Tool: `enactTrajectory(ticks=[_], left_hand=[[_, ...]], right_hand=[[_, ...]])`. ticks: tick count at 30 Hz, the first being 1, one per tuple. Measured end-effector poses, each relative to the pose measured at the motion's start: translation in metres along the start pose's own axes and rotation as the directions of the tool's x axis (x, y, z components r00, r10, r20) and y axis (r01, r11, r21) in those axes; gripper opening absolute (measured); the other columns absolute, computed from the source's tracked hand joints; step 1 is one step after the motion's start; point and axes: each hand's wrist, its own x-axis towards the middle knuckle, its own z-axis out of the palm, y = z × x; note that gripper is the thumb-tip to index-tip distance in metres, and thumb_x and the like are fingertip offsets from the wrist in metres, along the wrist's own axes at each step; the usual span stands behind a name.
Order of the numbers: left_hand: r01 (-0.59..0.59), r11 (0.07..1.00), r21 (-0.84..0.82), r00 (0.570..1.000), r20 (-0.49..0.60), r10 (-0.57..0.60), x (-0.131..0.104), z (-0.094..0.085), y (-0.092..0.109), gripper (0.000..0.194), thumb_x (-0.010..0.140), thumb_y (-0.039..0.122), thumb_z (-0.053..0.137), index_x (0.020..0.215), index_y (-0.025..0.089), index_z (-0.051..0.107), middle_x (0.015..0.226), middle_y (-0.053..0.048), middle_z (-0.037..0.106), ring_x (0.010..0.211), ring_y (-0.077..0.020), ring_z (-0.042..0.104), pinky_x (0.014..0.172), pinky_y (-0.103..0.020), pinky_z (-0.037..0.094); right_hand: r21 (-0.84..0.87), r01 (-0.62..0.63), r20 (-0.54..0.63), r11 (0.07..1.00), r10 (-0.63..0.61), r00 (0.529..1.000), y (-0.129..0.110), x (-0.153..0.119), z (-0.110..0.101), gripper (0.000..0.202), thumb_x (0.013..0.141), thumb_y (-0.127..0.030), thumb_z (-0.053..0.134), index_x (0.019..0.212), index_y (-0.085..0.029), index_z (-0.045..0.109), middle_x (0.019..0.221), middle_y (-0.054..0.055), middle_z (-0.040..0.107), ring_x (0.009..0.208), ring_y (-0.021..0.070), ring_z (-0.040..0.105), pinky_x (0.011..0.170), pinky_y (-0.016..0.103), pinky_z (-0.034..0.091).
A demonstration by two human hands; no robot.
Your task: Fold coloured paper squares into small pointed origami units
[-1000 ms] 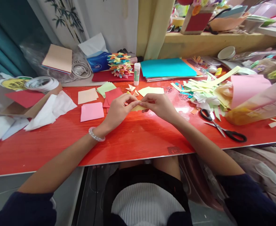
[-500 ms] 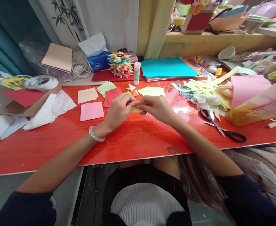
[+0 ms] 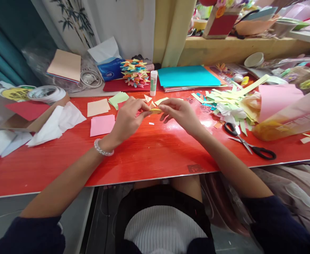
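A small piece of yellow paper (image 3: pixel 155 111) is stretched between my two hands above the red table. My left hand (image 3: pixel 130 118), with a clear beaded bracelet on the wrist, pinches its left end. At the other end, my right hand (image 3: pixel 180 114) pinches it between thumb and fingers. Just beyond the fingers lie small folded paper pieces (image 3: pixel 147 98). Pale yellow paper (image 3: pixel 161 101) shows partly behind my right hand, and red paper (image 3: pixel 121 105) is mostly hidden by my left. Pink paper squares (image 3: pixel 102 125) lie to the left.
A glue stick (image 3: pixel 153 83) stands upright at the back, beside a spiky folded-paper ball (image 3: pixel 135 73). Open black-handled scissors (image 3: pixel 247 141) lie at right, near a heap of paper strips (image 3: pixel 231 100). A cardboard box (image 3: pixel 35 121) with tape rolls stands at left.
My hands have drawn slightly apart, so the yellow paper now shows between them. A small white scrap on the table has come into sight below.
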Motion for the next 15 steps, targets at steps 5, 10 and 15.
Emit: enactTrajectory(ticks=[5, 10, 15], left_hand=[[-0.243, 0.939, 0.243, 0.970, 0.087, 0.228, -0.0069, -0.0014, -0.0112, 0.014, 0.091, 0.023, 0.047, 0.088, 0.025, 0.060, 0.092, -0.003, 0.065, 0.095, -0.0218, 0.057, 0.084, -0.040, 0.041], [-0.410, 0.873, 0.265, 0.910, 0.180, 0.373, -0.0053, -0.0018, -0.0118, 0.013, 0.090, 0.024, 0.051, 0.098, 0.027, 0.060, 0.112, -0.003, 0.064, 0.111, -0.0225, 0.054, 0.093, -0.041, 0.040], [-0.365, 0.913, 0.183, 0.923, 0.198, 0.329, -0.0012, -0.0055, -0.0127, 0.017, 0.090, 0.023, 0.052, 0.104, 0.028, 0.061, 0.113, -0.004, 0.065, 0.105, -0.0208, 0.057, 0.088, -0.038, 0.045]], right_hand=[[0.240, -0.269, 0.229, 0.933, 0.214, 0.950, -0.0006, 0.0005, -0.0029, 0.036, 0.079, -0.048, 0.066, 0.094, -0.015, 0.065, 0.083, 0.008, 0.070, 0.074, 0.0157, 0.068, 0.071, 0.028, 0.058], [0.315, -0.234, 0.186, 0.920, 0.182, 0.966, 0.0024, -0.0005, -0.0045, 0.025, 0.078, -0.030, 0.071, 0.096, -0.015, 0.065, 0.084, 0.005, 0.070, 0.075, 0.0156, 0.069, 0.079, 0.032, 0.057], [0.339, -0.248, 0.186, 0.907, 0.194, 0.963, 0.0049, 0.0009, -0.0044, 0.021, 0.079, -0.031, 0.070, 0.092, -0.016, 0.067, 0.085, 0.005, 0.070, 0.077, 0.0145, 0.068, 0.082, 0.031, 0.057]])
